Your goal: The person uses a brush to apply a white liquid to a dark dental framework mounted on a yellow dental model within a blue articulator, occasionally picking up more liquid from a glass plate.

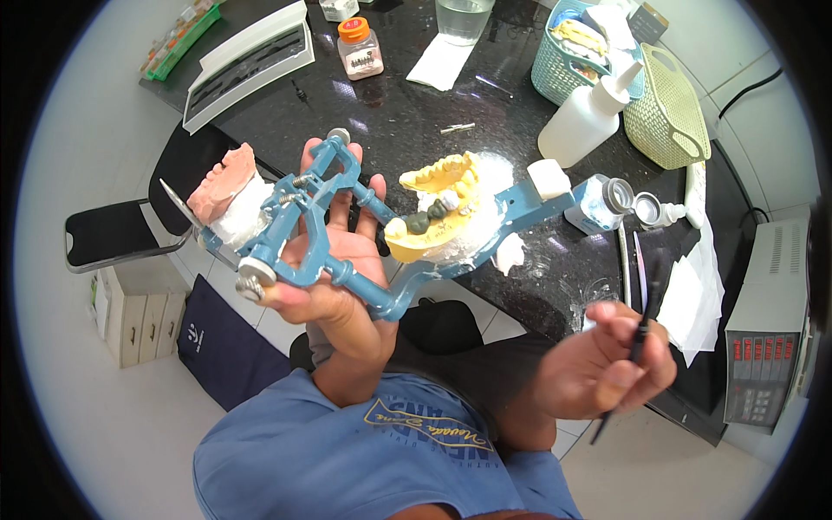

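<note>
My left hand point(342, 260) is wrapped from below around a blue dental articulator point(325, 199), which lies hinged wide apart. On its left arm sits a pink jaw cast point(224, 180) set in white plaster. The other arm carries a yellow dental model point(446, 178), also plastered on, with dark green wax teeth point(423, 221) and a grey-white tooth along its near side. Well to the right and apart from the articulator, my right hand point(607, 364) pinches a thin black pen-like tool point(640, 338); its working tip is hard to make out.
On the black table point(390, 113) stand an orange-capped jar point(360, 52), a white squeeze bottle point(585, 121), a small open jar point(598, 204) and a water cup point(462, 19). Baskets point(666, 113) are at the far right. A grey control unit point(763, 338) stands right; a black chair point(117, 234) left.
</note>
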Demonstrator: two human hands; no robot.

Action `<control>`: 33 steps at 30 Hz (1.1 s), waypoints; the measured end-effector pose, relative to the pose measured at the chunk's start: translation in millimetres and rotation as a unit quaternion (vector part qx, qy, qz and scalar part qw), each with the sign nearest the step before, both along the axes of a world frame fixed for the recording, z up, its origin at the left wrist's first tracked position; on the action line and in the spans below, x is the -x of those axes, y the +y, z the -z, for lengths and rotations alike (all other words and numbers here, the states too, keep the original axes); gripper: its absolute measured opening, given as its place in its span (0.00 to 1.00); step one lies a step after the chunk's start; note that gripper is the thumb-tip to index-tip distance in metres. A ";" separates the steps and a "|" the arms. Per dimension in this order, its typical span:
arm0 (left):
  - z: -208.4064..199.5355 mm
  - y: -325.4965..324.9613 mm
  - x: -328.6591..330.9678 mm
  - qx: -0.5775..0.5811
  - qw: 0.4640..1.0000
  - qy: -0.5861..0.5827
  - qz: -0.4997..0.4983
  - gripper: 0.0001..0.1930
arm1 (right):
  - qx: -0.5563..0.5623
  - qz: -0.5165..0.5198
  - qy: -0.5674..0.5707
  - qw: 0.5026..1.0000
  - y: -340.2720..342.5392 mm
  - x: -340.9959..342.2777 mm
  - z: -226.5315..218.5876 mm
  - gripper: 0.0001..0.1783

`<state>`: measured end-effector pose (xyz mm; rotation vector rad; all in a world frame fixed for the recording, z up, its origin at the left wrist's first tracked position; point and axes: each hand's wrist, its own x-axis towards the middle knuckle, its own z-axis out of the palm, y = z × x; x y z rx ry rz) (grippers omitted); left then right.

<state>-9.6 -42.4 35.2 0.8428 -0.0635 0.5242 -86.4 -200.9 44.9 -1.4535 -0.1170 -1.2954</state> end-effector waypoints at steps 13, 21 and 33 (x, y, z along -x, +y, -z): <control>-17.3 -11.6 -3.8 -0.150 0.980 -0.081 -0.099 0.28 | -0.091 -0.048 0.342 0.934 -93.2 76.9 -7.7 0.08; -13.6 -20.8 -1.5 -0.170 0.980 -0.047 -0.097 0.29 | -0.052 -0.064 0.330 0.940 -109.4 92.2 3.3 0.05; -12.1 -16.4 -2.3 -0.122 0.988 -0.057 -0.077 0.31 | 0.013 -0.057 0.356 0.933 -104.1 88.1 0.2 0.06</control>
